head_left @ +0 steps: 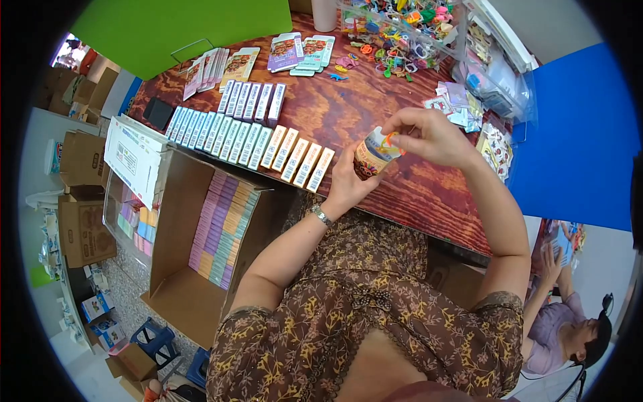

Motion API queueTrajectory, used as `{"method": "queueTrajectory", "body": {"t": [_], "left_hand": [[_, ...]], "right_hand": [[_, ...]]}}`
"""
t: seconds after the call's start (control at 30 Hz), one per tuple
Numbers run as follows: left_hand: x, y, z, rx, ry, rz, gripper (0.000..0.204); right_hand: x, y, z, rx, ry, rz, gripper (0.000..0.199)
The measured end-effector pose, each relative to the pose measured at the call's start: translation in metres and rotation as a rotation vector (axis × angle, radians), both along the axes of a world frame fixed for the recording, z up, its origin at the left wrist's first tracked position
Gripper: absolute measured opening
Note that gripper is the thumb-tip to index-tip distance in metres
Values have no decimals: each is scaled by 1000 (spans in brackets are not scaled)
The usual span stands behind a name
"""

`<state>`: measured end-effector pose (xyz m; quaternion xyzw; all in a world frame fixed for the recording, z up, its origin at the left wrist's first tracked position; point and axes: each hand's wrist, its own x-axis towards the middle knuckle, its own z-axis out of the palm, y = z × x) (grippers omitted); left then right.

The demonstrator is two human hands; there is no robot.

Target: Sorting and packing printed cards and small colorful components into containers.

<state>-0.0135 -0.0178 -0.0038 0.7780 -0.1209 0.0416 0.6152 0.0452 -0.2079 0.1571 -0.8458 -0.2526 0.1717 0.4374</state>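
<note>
My left hand (349,182) is wrapped around a small printed carton (370,159), holding it tilted above the table's near edge. The carton's upper end looks open. At that end, my right hand (427,136) pinches a small orange and yellow plastic trinket (387,142); the fingers partly hide its shape. Left of my hands stand rows of small cartons, with orange ones (299,159) nearest, then green ones (231,139), and purple ones (253,102) behind. Flat printed cartons (287,52) lie in piles farther back.
A clear bin of colourful plastic trinkets (402,27) stands at the back, with loose trinkets (395,63) before it. Sticker-like cards (495,151) lie at right. A cardboard box (181,285) holding packed cartons sits below the table's left edge. Another person (559,328) works at far right.
</note>
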Motion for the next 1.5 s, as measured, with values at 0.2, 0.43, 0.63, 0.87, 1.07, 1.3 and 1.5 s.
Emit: {"method": "queueTrajectory", "body": {"t": [0.2, 0.43, 0.63, 0.87, 1.07, 1.3, 1.5], "left_hand": [[-8, 1, -4, 137, -127, -7, 73], [-12, -10, 4, 159, -130, -51, 77], [-12, -18, 0, 268, -114, -113, 79], [-8, -26, -5, 332, -79, -305, 82], [-13, -36, 6, 235, -149, -377, 79], [-16, -38, -11, 226, -80, -344, 83], [-14, -36, -16, 66, 58, -334, 83]], "right_hand": [[-14, 8, -30, -59, -90, -46, 21], [-48, 1, -56, -332, -589, -147, 21], [-68, -19, -69, -517, -678, -110, 24], [-81, -88, -73, -218, -413, -318, 27], [-64, -193, -102, -296, -339, -956, 22], [-22, -245, -172, -680, -136, -1187, 37], [-25, -267, -180, -509, -126, -1310, 42]]}}
